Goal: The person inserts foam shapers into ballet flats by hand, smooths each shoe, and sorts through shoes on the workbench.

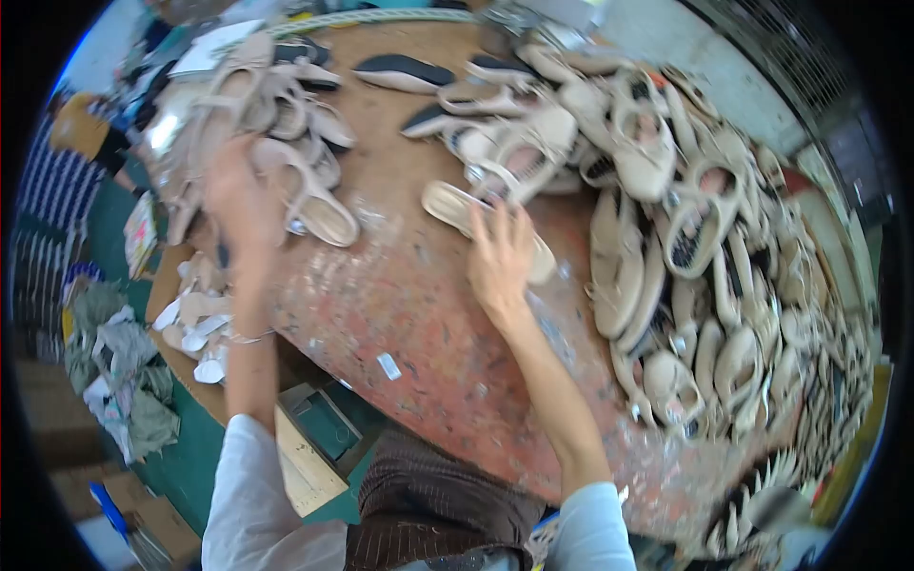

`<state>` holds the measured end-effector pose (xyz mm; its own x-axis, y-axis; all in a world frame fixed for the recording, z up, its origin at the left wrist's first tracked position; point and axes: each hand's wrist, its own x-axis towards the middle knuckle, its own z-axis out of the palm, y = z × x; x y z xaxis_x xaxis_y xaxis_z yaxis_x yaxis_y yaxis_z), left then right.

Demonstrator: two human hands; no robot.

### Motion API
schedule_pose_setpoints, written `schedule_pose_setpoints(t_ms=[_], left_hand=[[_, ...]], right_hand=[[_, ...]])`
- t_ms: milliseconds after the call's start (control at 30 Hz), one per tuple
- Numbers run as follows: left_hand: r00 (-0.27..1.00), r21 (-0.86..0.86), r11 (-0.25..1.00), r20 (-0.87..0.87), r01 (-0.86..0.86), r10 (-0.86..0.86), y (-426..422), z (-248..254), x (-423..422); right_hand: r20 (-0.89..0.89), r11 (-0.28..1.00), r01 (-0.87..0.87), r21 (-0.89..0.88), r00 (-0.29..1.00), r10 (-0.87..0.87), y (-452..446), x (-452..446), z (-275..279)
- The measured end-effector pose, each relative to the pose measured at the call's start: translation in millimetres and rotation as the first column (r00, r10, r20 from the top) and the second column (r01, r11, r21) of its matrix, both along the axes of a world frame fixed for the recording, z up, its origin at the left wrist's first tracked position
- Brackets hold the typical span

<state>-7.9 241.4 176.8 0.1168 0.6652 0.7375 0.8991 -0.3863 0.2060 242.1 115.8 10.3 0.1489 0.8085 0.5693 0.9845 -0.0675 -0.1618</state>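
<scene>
My right hand [500, 252] lies across the middle of a beige shoe [445, 204] on the worn table, its fingers over the far side and the shoe's pale inside showing at one end. My left hand [240, 190] is smeared by motion at the pile of beige shoes [243, 81] on the left, so its fingers cannot be made out. Right beside it rests another beige shoe [328, 221] with its opening upward. Whether the left hand touches that shoe is unclear.
A large heap of beige shoes [643, 147] covers the table's right side. A dark-soled shoe [404, 73] lies at the back. Below the left edge, a cardboard box [164, 285] holds pale scraps. Crumpled cloth [148, 409] lies on the floor, and another person [81, 128] is at far left.
</scene>
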Motion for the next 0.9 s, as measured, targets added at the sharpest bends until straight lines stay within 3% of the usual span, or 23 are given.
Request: schedule_pose_setpoints(t_ms=[33,67,100,133,167,267,300,367,400,467,567,633,667,700,767,867,900], left_hand=[[0.923,-0.060,0.952,0.270,0.301,-0.275,18,-29,17],[0.895,-0.139,0.889,0.172,0.436,-0.411,15,-44,47],[0.840,-0.380,0.749,0.219,0.542,-0.497,1,-50,82],[0.841,-0.515,0.706,0.056,0.486,-0.539,0,-67,110],[0.821,-0.678,0.549,0.145,0.489,-0.553,9,-106,134],[0.897,-0.727,0.568,0.153,0.386,-0.415,-5,-130,181],[0.884,-0.663,0.598,0.234,0.449,-0.405,-6,-135,181],[0.830,-0.528,0.642,0.383,0.557,-0.405,-15,-141,182],[0.777,-0.384,0.681,0.405,0.623,-0.482,-23,-136,174],[0.734,-0.436,0.592,0.358,0.678,-0.577,-44,-116,150],[0.622,-0.453,0.489,0.209,0.746,-0.755,-99,-89,107],[0.470,-0.550,0.329,0.134,0.768,-0.873,-133,-95,87],[0.380,-0.590,0.250,0.104,0.767,-0.919,-148,-103,79],[0.347,-0.598,0.218,0.107,0.771,-0.932,-165,-118,74],[0.299,-0.601,0.198,0.072,0.775,-0.951,-183,-146,64],[0.544,-0.573,0.328,0.256,0.751,-0.799,-198,-142,53],[0.619,-0.578,0.379,0.296,0.723,-0.728,-201,-139,48]], right_hand=[[-0.027,1.000,-0.001,-0.023,1.000,0.001,1,7,-4],[-0.107,0.997,-0.032,-0.064,0.994,0.025,-9,10,16],[-0.187,0.977,-0.069,-0.202,0.982,0.030,-22,15,32],[-0.232,0.978,-0.090,-0.186,0.972,0.046,-36,20,41],[-0.316,0.984,-0.061,-0.167,0.949,0.005,-54,18,55],[-0.657,0.995,0.060,-0.085,0.747,-0.101,-123,32,60],[-0.945,0.984,0.126,-0.123,0.287,-0.155,-153,45,41],[-0.967,0.997,0.073,0.009,-0.253,0.027,-203,56,53],[-0.948,0.996,0.076,0.039,-0.312,0.061,-221,54,62],[-0.912,0.993,0.071,0.097,-0.393,0.117,-261,50,65],[-0.945,0.989,0.121,0.085,-0.306,0.119,-301,37,67],[-0.978,0.965,0.245,-0.097,-0.206,-0.046,-313,17,78],[-0.973,0.963,0.171,-0.209,-0.132,-0.188,-332,18,72],[-0.909,0.893,0.192,-0.406,0.016,-0.417,-355,19,50],[-0.710,0.947,0.176,-0.267,0.629,-0.317,-341,2,57],[-0.247,0.886,0.164,-0.434,0.924,-0.293,-328,-23,86],[-0.228,0.901,0.140,-0.412,0.941,-0.250,-326,-30,84]])
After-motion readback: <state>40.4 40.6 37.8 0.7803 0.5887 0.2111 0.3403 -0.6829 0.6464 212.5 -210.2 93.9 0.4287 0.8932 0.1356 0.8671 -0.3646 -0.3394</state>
